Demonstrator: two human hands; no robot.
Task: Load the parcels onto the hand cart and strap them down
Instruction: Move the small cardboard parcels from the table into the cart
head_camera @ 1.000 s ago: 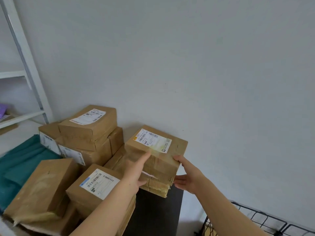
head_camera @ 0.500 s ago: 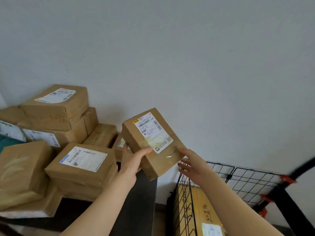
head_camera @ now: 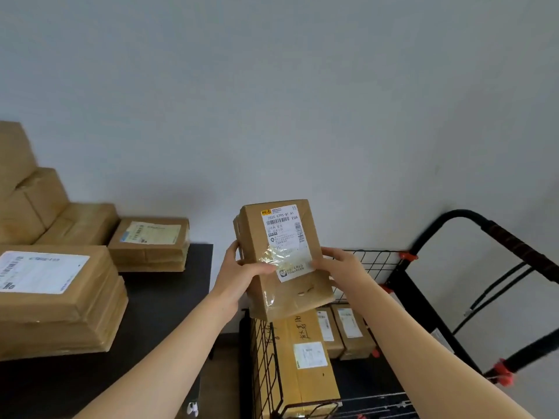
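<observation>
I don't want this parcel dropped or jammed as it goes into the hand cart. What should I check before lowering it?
1. Grip: left hand and right hand hold the labelled parcel by its sides: ok.
2. Position: the parcel is above the hand cart: ok.
3. Level: the parcel is tilted: not ok.
4. Room: a long box and two small parcels are inside; cart floor shows bare beside them: ok.
5. Strap within reach: cannot tell.

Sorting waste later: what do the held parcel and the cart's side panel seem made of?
Held parcel: matte brown cardboard, with a white paper label under glossy clear tape that glints. Cart side panel: thin black wire grid, probably coated metal.
</observation>
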